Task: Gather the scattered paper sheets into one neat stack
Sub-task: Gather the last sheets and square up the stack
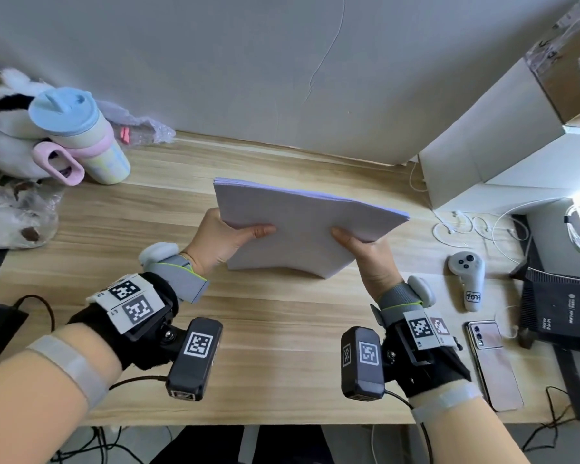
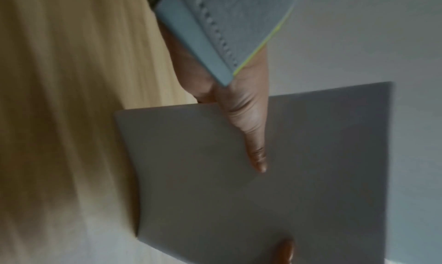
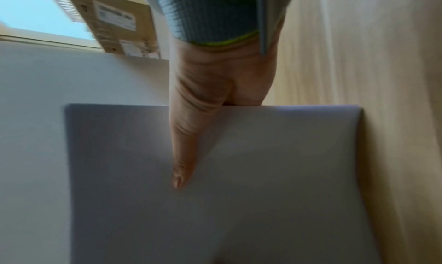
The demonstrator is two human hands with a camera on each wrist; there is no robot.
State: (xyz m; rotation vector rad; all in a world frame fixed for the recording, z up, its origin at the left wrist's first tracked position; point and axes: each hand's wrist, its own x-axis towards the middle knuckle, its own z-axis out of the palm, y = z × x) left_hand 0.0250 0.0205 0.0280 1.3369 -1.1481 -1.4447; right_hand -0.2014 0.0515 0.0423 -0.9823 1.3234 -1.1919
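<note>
A stack of white paper sheets [image 1: 302, 226] is held tilted, its near edge on or just above the wooden desk [image 1: 275, 329], at the middle. My left hand [image 1: 226, 237] grips its left side, thumb on top and fingers hidden underneath. My right hand [image 1: 365, 251] grips the right side the same way. In the left wrist view the left hand's thumb [image 2: 253, 135] lies across the stack [image 2: 263, 192]. The right wrist view shows my right thumb [image 3: 186, 145] pressed on the sheets [image 3: 239, 192]. The stack bows slightly between the hands.
A pastel cup with a blue lid [image 1: 77, 135] and a plush toy [image 1: 7, 128] stand at the back left. A white controller [image 1: 467, 283], a phone [image 1: 494, 363], cables and a black device [image 1: 563, 309] lie at the right. White boxes [image 1: 482, 145] stand back right.
</note>
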